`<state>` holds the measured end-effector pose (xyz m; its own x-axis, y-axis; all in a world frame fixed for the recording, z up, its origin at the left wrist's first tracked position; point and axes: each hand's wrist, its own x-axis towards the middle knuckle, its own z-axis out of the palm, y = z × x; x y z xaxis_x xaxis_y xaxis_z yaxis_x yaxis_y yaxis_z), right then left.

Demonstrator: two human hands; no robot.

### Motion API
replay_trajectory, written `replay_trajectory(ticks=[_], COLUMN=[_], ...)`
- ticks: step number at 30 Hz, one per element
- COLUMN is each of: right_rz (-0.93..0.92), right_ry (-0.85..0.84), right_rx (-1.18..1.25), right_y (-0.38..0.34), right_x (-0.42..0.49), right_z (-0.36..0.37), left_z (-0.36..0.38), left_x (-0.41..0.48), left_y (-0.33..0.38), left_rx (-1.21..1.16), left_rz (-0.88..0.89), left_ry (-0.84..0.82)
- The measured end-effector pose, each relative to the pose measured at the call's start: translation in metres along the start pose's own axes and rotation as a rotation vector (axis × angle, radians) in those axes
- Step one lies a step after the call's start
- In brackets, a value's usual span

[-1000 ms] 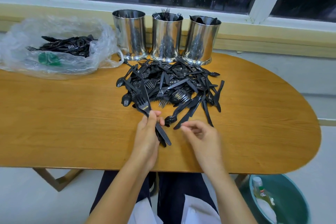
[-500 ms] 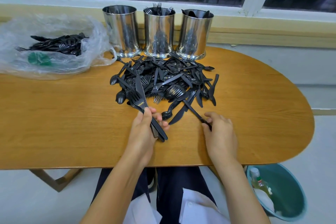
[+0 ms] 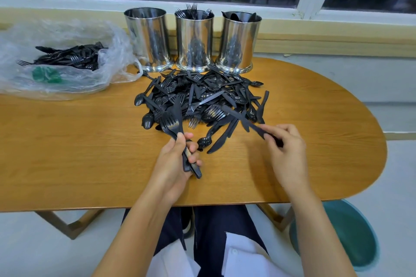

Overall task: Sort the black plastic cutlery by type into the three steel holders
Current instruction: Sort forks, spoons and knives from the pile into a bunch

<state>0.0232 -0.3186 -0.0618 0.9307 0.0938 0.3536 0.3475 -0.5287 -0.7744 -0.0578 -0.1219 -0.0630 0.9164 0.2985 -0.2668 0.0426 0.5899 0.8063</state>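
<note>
Head view: on the table (image 3: 67, 141), by the pile (image 3: 202, 96), the left hand (image 3: 173, 164) grips a bundle (image 3: 172, 125) by its handles, and the right hand (image 3: 286, 150) pinches a knife (image 3: 243, 120) by its handle, blade over the pile's near edge.

I'd lift the knife clear of its neighbours and batch like with like, so that each handful goes into one holder. The bag (image 3: 108, 36), far left, holds more cutlery and something green. Behind the pile, the middle holder (image 3: 194, 42) shows forks with tines up, the right holder (image 3: 239, 42) holds dark pieces of unclear type, and the left holder (image 3: 148, 38) shows nothing above its rim.
</note>
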Motion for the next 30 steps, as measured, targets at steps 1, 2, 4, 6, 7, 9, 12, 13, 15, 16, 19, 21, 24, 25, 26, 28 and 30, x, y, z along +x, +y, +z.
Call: replay_trajectory(ticks=[1, 2, 4, 6, 7, 9, 12, 13, 15, 16, 19, 21, 24, 25, 26, 28, 30], right_rz=[0.0, -0.004, -0.019, -0.048, -0.063, -0.084, -0.119, -0.128, -0.132, -0.133, -0.1, -0.062, -0.013, 0.003, 0.013, -0.008, -0.076], right_ry=[-0.034, -0.078, -0.169, -0.261, -0.318, -0.467, -0.67, -0.689, -0.659, -0.62, -0.494, -0.437, -0.401, -0.382, -0.353, -0.298, -0.331], right_rx=[0.055, 0.088, 0.142, 0.194, 0.209, 0.202, 0.157, 0.182, 0.249, 0.271, 0.368, 0.408, 0.45, 0.477, 0.488, 0.389, 0.155], right_y=[-0.005, -0.011, -0.023, -0.036, -0.042, -0.052, -0.063, -0.067, -0.072, -0.075, -0.076, -0.074, -0.068, -0.064, -0.06, -0.047, -0.032], right_x=[0.004, 0.007, 0.013, 0.018, 0.021, 0.027, 0.037, 0.04, 0.046, 0.049, 0.057, 0.061, 0.063, 0.063, 0.064, 0.065, 0.063], right_z=[-0.004, -0.008, -0.015, -0.022, -0.026, -0.029, -0.02, -0.015, -0.001, 0.006, 0.022, 0.029, 0.035, 0.036, 0.036, 0.032, 0.03], left_z=[-0.002, -0.004, -0.009, -0.013, -0.015, -0.019, -0.017, -0.015, -0.008, -0.005, 0.001, 0.0, -0.003, -0.005, -0.006, -0.009, -0.012], left_x=[0.0, 0.001, 0.003, 0.004, 0.004, 0.003, 0.001, -0.001, -0.004, -0.006, -0.01, -0.011, -0.008, -0.006, -0.005, -0.002, 0.001], left_y=[0.002, 0.005, 0.012, 0.02, 0.024, 0.031, 0.034, 0.034, 0.031, 0.03, 0.023, 0.021, 0.02, 0.021, 0.022, 0.023, 0.025], left_rx=[0.015, 0.024, 0.011, -0.007, 0.001, 0.059, 0.284, 0.363, 0.481, 0.521, 0.597, 0.679, 0.682, 0.647, 0.61, 0.526, 0.458], left_rz=[0.005, 0.013, 0.026, 0.039, 0.048, 0.071, 0.109, 0.116, 0.12, 0.117, 0.101, 0.106, 0.103, 0.101, 0.099, 0.09, 0.081], left_ry=[-0.002, 0.0, 0.018, 0.038, 0.042, 0.027, -0.008, -0.017, -0.057, -0.088, -0.162, -0.179, -0.166, -0.146, -0.118, -0.052, -0.002])
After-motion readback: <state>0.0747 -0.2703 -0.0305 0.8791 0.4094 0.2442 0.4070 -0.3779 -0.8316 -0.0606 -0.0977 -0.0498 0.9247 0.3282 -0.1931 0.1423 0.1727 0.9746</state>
